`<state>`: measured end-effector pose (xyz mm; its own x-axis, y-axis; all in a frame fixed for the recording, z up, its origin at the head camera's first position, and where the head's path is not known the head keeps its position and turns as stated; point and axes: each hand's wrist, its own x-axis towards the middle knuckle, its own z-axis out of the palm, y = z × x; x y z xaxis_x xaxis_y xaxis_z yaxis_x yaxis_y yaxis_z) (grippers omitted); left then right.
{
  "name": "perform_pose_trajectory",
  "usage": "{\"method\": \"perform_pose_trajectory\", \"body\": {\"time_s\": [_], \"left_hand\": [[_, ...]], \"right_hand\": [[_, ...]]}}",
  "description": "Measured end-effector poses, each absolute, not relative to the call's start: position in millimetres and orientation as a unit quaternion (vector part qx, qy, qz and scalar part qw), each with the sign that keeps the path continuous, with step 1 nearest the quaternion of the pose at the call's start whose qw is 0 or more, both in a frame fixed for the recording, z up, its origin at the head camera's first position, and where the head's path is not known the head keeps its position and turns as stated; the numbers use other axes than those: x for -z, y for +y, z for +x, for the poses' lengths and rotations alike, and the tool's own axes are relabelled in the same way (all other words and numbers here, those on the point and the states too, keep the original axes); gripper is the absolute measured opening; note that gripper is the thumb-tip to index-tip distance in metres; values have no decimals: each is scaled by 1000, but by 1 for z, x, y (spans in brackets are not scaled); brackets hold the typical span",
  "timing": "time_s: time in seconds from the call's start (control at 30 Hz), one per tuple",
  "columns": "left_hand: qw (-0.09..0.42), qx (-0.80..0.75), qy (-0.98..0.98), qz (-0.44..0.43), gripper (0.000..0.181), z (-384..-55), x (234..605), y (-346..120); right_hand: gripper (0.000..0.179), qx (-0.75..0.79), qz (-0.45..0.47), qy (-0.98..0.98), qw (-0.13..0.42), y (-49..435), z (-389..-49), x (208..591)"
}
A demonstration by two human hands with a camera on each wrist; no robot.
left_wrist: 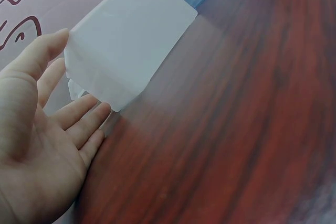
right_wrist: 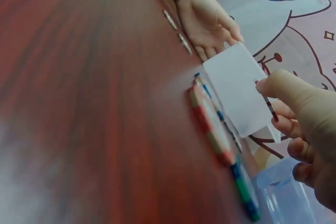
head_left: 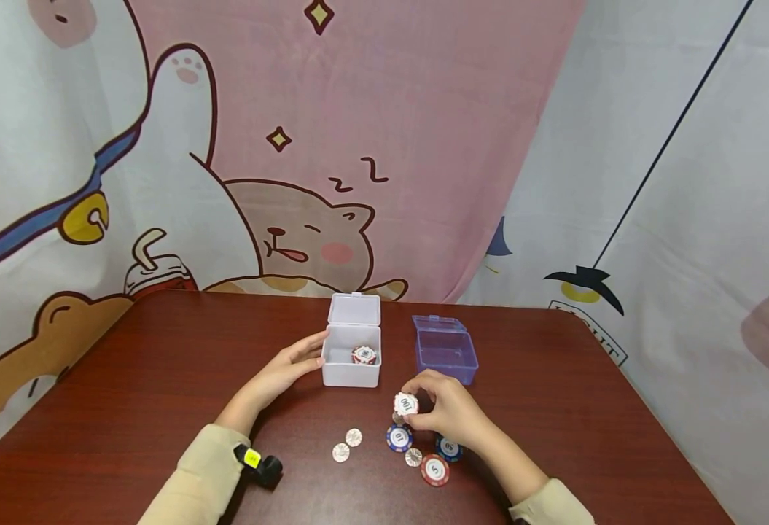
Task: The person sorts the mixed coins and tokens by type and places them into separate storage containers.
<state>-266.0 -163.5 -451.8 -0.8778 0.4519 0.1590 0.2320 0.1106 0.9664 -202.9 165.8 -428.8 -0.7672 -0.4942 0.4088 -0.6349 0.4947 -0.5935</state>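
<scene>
My right hand [head_left: 451, 410] pinches a white poker chip [head_left: 406, 403] marked 100 between thumb and fingers, over the loose chips on the table. The right wrist view shows the same chip [right_wrist: 270, 107] edge-on, with red marks on its rim. An open-lidded white plastic box [head_left: 351, 375] stands ahead, a red-and-white chip [head_left: 364, 355] lying inside. At the box's left side, the fingers and thumb of my left hand [head_left: 289, 370] rest against the wall. Seen in the left wrist view, that left hand [left_wrist: 47, 124] has its fingers extended along the box.
Right of the white box stands a translucent blue box [head_left: 446, 359], lid up. Nearer me lie a blue chip [head_left: 399, 438], a red chip [head_left: 434, 470], a blue-green chip [head_left: 449, 448] and several silver coins [head_left: 354, 437]. A printed curtain [head_left: 423, 146] hangs behind the table.
</scene>
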Motion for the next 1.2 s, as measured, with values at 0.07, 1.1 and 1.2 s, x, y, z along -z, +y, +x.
{"method": "perform_pose_trajectory", "body": {"time_s": [0.07,1.1,1.2], "left_hand": [[87,-625,741,230,57,-266,452,-163],[90,-625,743,222,56,-265,450,-162],[89,-626,743,222,56,-265,450,-162]], "right_hand": [[34,-383,327,-858,101,162,-205,426],[30,-411,272,-851,180,110,-259,390],[30,-396,264,-862,176,107,-265,391]]}}
